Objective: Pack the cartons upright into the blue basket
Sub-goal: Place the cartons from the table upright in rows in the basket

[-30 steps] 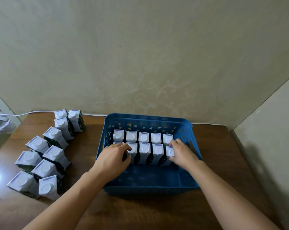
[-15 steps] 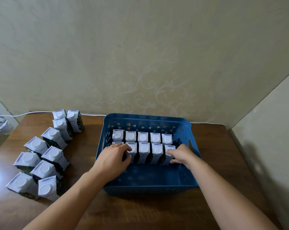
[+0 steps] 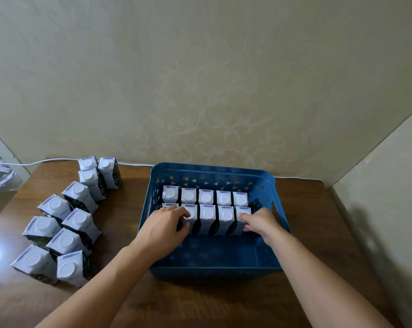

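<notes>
In the head view, both hands worked inside the blue basket (image 3: 214,268), the left hand (image 3: 163,229) curled over the second row's left cartons (image 3: 190,215), the right hand (image 3: 261,221) pinching the rightmost carton (image 3: 243,215), apparently squaring the row upright, while 10 loose cartons (image 3: 65,242) waited on the desk (image 3: 200,304) left of the basket.
</notes>
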